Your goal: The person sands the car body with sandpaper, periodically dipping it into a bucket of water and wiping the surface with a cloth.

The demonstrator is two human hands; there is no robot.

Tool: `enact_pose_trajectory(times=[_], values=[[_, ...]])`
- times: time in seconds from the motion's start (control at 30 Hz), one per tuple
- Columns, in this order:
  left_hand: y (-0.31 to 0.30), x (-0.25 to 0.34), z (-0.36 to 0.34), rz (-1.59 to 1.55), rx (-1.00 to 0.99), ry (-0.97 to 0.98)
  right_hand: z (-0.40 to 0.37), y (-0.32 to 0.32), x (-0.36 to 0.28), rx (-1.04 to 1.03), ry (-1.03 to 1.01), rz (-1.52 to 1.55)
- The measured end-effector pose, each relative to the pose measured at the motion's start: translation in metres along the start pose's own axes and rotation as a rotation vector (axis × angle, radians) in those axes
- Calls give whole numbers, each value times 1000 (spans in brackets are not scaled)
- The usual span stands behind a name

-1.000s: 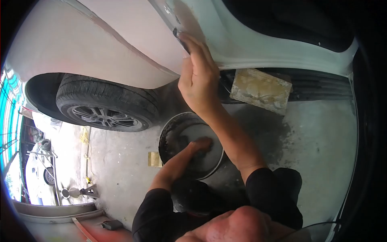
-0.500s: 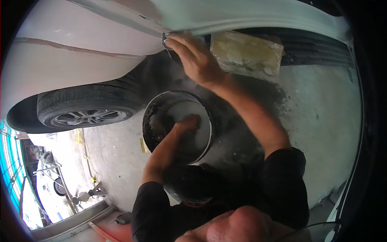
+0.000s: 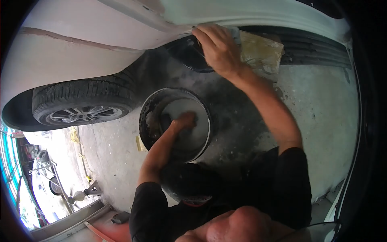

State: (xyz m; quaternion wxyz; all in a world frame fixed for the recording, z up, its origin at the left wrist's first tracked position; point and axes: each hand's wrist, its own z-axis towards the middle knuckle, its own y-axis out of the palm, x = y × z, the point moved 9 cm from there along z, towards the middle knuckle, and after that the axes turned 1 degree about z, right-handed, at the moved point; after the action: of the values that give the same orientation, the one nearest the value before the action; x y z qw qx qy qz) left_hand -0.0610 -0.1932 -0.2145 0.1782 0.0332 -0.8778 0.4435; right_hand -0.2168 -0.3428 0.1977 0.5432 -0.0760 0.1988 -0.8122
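My left hand point(image 3: 186, 121) reaches down into a round black bucket point(image 3: 145, 131) of cloudy grey water point(image 3: 177, 106). Its fingers are partly under the water, so whether they hold anything is hidden. My right hand point(image 3: 221, 47) is up at the lower edge of a pale car body point(image 3: 161, 34), with its fingers bent against the panel. A grey piece that looks like sandpaper point(image 3: 235, 35) shows beside the knuckles, pinched under that hand. Some dark object point(image 3: 165, 120) lies in the bucket left of my left wrist.
A car wheel point(image 3: 84, 107) stands left of the bucket. A yellowish taped board point(image 3: 261, 50) lies beneath the sill, against dark ribbed trim point(image 3: 314, 49). The concrete floor point(image 3: 113, 157) is wet and dark around the bucket. A metal stand point(image 3: 80, 196) is at the lower left.
My right hand has slid rightward along the panel edge, now partly covering the yellowish board. My left hand remains in the bucket. The view has shifted slightly.
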Motion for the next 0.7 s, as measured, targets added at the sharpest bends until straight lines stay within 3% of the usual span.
enact_pose_trajectory(times=[0.1,0.13,0.23,0.4,0.53,0.57,0.7], values=[[-2,13,7,5,-41,-17,4,15,-13,135,132,162],[2,12,5,13,-81,-45,6,11,-17,73,25,70],[-5,15,-4,-88,60,42,6,-7,-8,-70,-222,-164],[-11,19,3,-43,22,-1,15,13,-17,173,183,351],[-2,15,2,-94,4,93,1,-1,-11,76,-72,-10],[-2,13,2,-94,7,60,-1,1,-15,111,-51,-49],[-26,29,-3,-68,23,6,18,12,-21,222,356,478]])
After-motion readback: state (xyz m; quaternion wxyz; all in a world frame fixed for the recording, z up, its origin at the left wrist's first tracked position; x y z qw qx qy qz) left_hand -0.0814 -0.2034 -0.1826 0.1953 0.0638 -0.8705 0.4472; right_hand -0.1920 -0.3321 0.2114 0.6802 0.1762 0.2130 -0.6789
